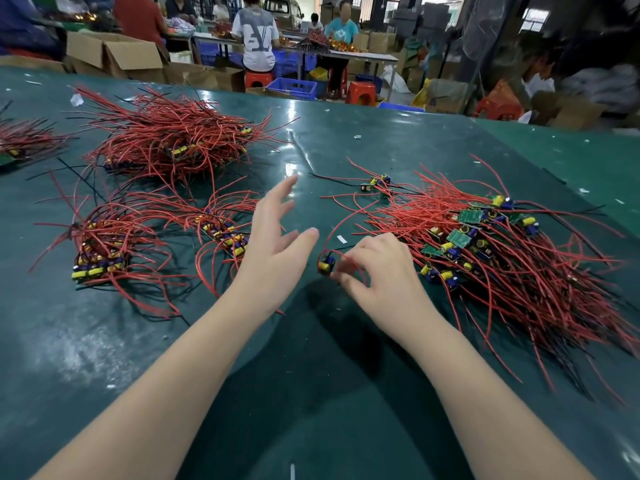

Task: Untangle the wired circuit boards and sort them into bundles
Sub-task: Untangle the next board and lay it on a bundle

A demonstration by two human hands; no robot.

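A worker's right hand (375, 268) pinches the red wire of a single board (326, 264), fingers curled around the lead, the small yellow-and-blue part hanging just left of the fingertips above the green surface (346, 393). The left hand (273, 237) hovers beside it with its grip spread, fingers straight and apart, holding nothing.

To the right lies the tangled heap (502, 251), red wires fanned in every direction with green boards and yellow parts showing near its middle. Just beyond it, a loose pair (377, 183) of boards sits apart near the centre of the surface.

On the left, three sorted bundles: a near bundle (100, 254) with its boards stacked together at the front, a middle bundle (225, 233) just beside the left hand, and a large far bundle (173, 140) further back. Another pile (20, 140) is cut off at the left edge.

Behind the surface, other workers (256, 32) sit at tables among cardboard boxes (117, 53), blue crates (292, 87) and red stools (361, 92).
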